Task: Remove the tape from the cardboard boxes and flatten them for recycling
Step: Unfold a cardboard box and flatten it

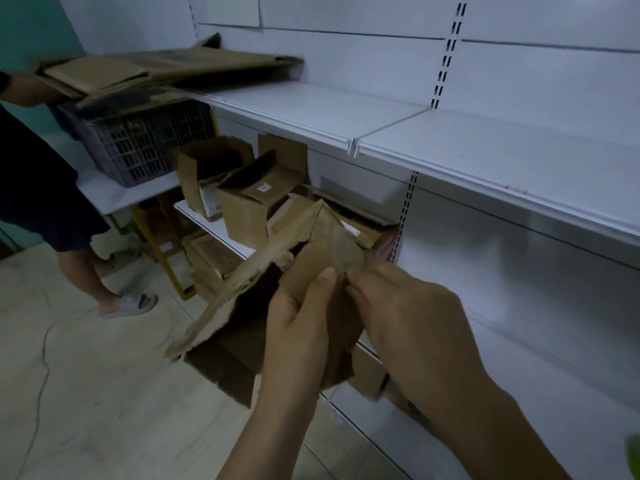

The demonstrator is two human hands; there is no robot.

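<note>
At the far left, another person [31,174] in dark clothes is standing on the pale floor [86,393], wearing white sandals [131,304]. That person's arm is reaching to a pile of flat cardboard [156,69]. The pile is lying on top of a dark plastic crate [138,143], and the crate is sitting on a white bench [110,195]. Next to the crate, some open brown boxes [242,202] are standing close together on a low white shelf [214,230].

In the middle, close to the camera, a torn cardboard box [242,306] is being held up in the air in front of the shelves. Its dark open side is facing left. The left hand [298,330] is gripping the box, with the thumb [323,285] pressing on the front. The right hand [408,323] is just beside it. Its fingers [360,289] are pinching something at the box's top edge. I cannot tell if it is tape.

To the right, a long white upper shelf [467,143] is running along the wall.
</note>
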